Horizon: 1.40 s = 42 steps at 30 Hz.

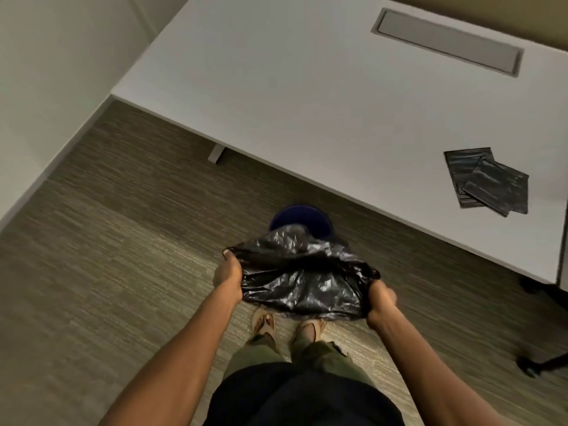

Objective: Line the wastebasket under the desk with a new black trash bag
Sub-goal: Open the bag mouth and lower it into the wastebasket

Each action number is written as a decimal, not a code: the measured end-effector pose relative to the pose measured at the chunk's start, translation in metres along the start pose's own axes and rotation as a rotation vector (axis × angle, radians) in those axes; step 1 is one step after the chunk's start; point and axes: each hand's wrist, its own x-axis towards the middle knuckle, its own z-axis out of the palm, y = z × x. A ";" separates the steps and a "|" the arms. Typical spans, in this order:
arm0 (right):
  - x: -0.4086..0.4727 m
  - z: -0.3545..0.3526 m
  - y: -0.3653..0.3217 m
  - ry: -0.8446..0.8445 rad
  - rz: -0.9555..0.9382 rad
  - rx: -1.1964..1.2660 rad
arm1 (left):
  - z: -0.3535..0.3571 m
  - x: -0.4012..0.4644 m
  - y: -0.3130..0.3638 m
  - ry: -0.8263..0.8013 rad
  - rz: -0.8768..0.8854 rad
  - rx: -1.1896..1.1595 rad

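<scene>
A crinkled black trash bag [302,272] is stretched open between my two hands, over the carpet in front of me. My left hand [229,276] grips its left edge and my right hand [381,302] grips its right edge. Just beyond the bag stands a dark blue wastebasket [299,218] on the floor at the desk's front edge. The bag hides its near rim.
The white desk [307,96] fills the upper right, with a grey cable tray lid [447,41] set into it. Folded black bags [488,181] lie on the desk at the right. A desk leg [216,153] and chair-base casters [531,364] stand on the carpet.
</scene>
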 end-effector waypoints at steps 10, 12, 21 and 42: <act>0.046 -0.006 -0.038 -0.063 -0.576 -0.847 | 0.049 -0.003 0.026 -0.154 0.342 0.123; 0.053 -0.010 -0.042 0.011 -0.754 -1.253 | 0.056 -0.006 0.029 -0.250 0.377 0.082; 0.027 0.066 0.000 -0.404 -1.113 -1.393 | 0.055 -0.011 0.007 -0.707 0.438 0.216; 0.045 0.077 -0.032 -0.554 -0.602 -0.173 | 0.029 0.112 0.076 -0.179 0.148 0.183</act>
